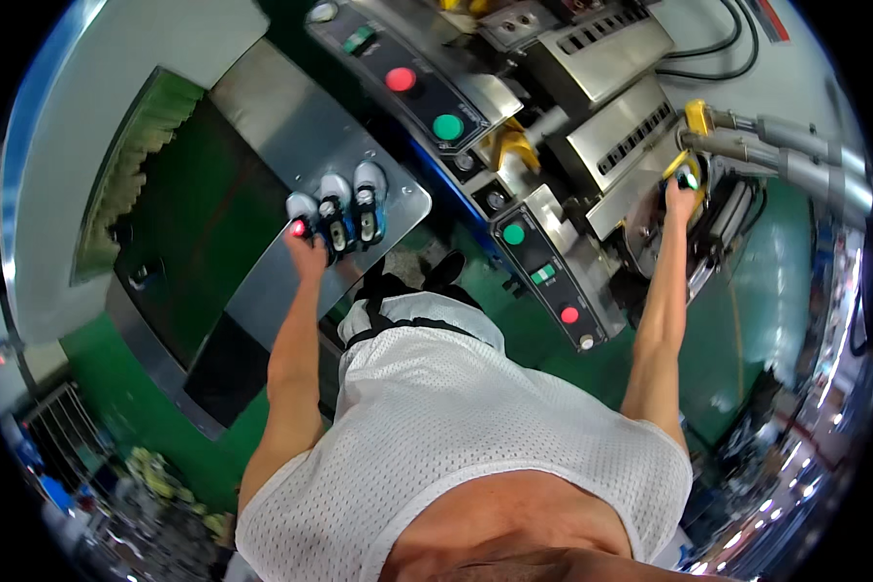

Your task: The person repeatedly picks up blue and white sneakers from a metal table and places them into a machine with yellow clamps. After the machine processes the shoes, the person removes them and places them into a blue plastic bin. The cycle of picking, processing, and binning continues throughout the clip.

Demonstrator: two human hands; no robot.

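Shoes (339, 209) sat on the plate (291, 126); left hand (307, 250) clasped one, right hand (680, 199) gripped a part (687, 177).

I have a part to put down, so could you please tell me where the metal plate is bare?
The metal plate is bare across its upper stretch, between the dark green belt and the control panel. Its near corner is crowded: three small shoes sit there with the left hand at them. The right hand is off at the machine.
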